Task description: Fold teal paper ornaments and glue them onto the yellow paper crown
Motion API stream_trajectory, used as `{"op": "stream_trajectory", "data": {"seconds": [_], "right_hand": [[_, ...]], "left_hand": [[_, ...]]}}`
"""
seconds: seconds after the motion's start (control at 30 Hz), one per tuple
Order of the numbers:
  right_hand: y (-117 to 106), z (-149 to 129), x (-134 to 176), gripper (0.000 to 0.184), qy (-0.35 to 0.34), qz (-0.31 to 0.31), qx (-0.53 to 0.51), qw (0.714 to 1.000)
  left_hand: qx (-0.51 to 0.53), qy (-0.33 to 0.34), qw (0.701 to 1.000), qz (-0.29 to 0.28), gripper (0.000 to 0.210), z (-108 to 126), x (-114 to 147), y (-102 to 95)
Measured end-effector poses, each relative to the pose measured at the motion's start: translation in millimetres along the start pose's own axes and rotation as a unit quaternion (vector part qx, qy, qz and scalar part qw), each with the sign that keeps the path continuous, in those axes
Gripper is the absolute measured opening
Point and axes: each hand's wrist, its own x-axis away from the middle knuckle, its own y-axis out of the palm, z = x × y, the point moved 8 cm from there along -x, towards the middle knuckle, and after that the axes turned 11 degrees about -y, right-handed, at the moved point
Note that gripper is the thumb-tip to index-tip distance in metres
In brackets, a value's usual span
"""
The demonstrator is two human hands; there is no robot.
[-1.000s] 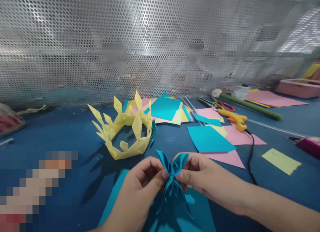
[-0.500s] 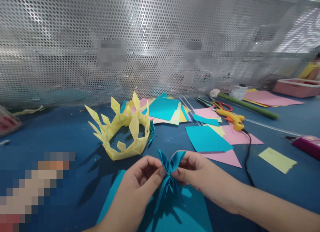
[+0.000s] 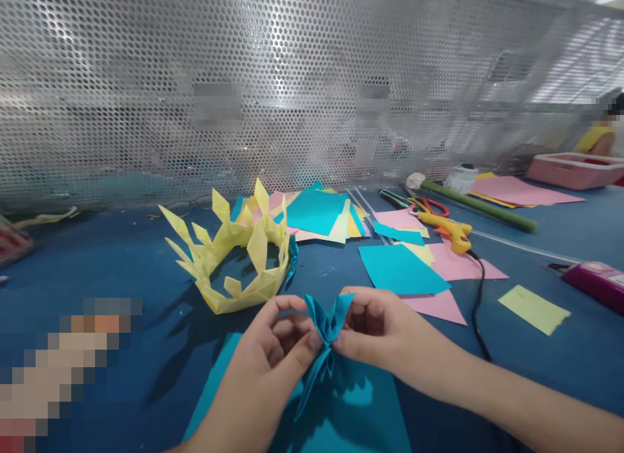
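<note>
Folded paper (image 3: 325,359): we have this pleated blue piece raised above the counter (image 3: 121,264), toward its near edge, narrow at the middle, ends fanning out.
Left hand (image 3: 273,359): our fingers pinch the piece from its left side.
Right hand (image 3: 390,329): our fingers pinch it from the right, close to the narrow middle.
Blue sheet (image 3: 355,420): lies beneath our hands, toward the near edge.
Crown (image 3: 257,248): yellow paper, standing points up beyond our left hand, a bit of blue paper at its right side.
Paper pile (image 3: 312,212): mixed colours, near the far edge.
Glue gun (image 3: 455,232): yellow, toward the right edge, its black cord trailing toward the near edge.
Basket (image 3: 575,171): pink, by the far right corner.
Mesh panel (image 3: 283,82): rises along the far edge.
</note>
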Motion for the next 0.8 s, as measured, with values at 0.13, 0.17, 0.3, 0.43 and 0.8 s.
{"op": "stream_trajectory", "data": {"seconds": [0.13,0.17,0.3,0.43,0.8], "right_hand": [[0,0,0,0.023,-0.007,-0.001,-0.002,1.0],[0,0,0,0.02,-0.009,-0.002,-0.002,1.0],[0,-1,0,0.011,-0.016,-0.01,-0.004,1.0],[0,-8,1,0.01,-0.039,-0.024,0.035,0.998],[-102,-58,-10,0.018,-0.141,0.189,0.465,0.853]], "left_hand": [[-0.008,-0.016,1.0,-0.02,0.039,-2,0,3.7],[-0.016,-0.021,0.999,-0.021,0.036,-2,1,4.7],[-0.042,-0.022,0.998,-0.028,0.03,3,4,7.8],[-0.051,-0.01,0.998,-0.034,0.028,4,6,7.5],[0.033,-0.014,0.999,-0.037,0.034,-5,1,2.6]]}}
